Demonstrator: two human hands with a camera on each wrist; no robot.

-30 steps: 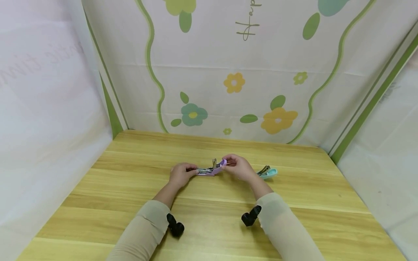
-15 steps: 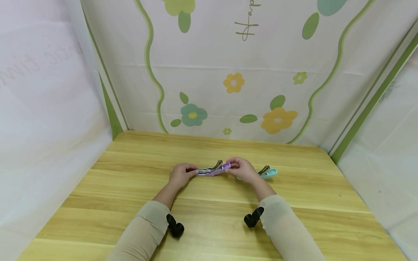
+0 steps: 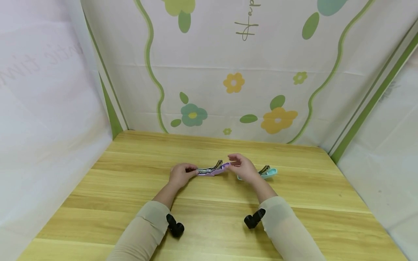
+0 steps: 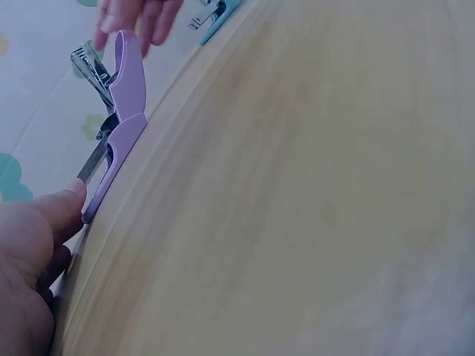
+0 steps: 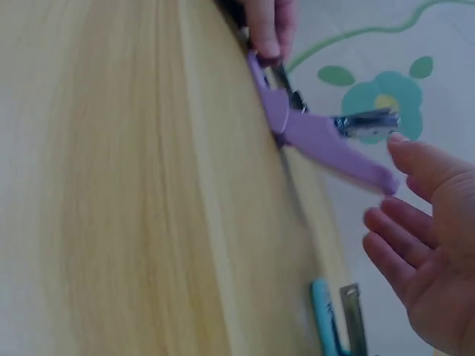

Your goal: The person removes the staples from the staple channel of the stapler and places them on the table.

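A purple stapler [image 3: 219, 170] lies folded wide open on the table, its metal staple magazine [image 5: 367, 122] swung up from the purple top cover. My left hand [image 3: 179, 175] pinches the base end, thumb [image 4: 70, 191] on top. By the raised cover end is my right hand [image 3: 242, 169], fingers spread and holding nothing. In the right wrist view its thumb [image 5: 427, 159] and fingers stand around the cover's tip with a gap. A teal stapler [image 3: 271, 174], also opened up, lies to the right, partly hidden behind the right hand.
The wooden table [image 3: 209, 224] ends at a white cloth backdrop [image 3: 196, 83] printed with flowers. Cloth side walls [image 3: 49, 108] flank the table. A small black camera sits on each sleeve cuff [image 3: 153, 210].
The magazine has tilted further toward the cover end, and that end has dropped lower. My right hand has let go of the cover, its fingers spreading. My left hand stays put.
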